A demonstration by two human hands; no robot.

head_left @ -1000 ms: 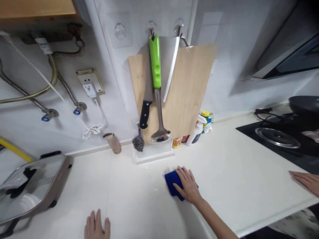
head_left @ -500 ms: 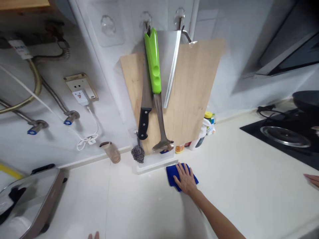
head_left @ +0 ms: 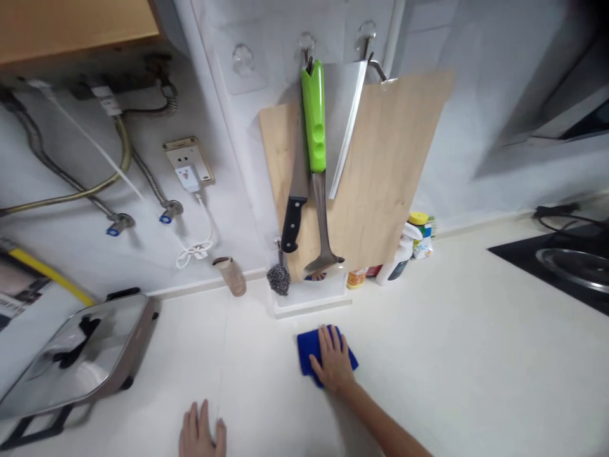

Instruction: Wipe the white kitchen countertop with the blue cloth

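My right hand (head_left: 333, 365) lies flat on a folded blue cloth (head_left: 309, 351), fingers spread, pressing it against the white countertop (head_left: 266, 393). Part of the cloth is hidden beneath the palm. Lower in view, my left hand (head_left: 202, 435) is open with its fingers stretched out, over or on the counter; whether it touches cannot be told. Its wrist is cut off by the bottom edge. Just beyond the cloth is the white base (head_left: 314, 309) below a hanging wooden cutting board (head_left: 380, 171).
A knife (head_left: 292, 222), green-handled ladle (head_left: 314, 120), cleaver (head_left: 340, 108) and steel-wool scrubber (head_left: 279, 280) hang on the wall. A brownish cup (head_left: 231, 277) and white bottle (head_left: 397, 260) stand behind. A lidded electric pan (head_left: 121, 358) is left; a black cooktop (head_left: 518, 254) is right.
My right hand and the cloth have slid left and toward me, away from the wall. More of my left hand shows. The view has turned left; fingertips at the right edge are gone from view.
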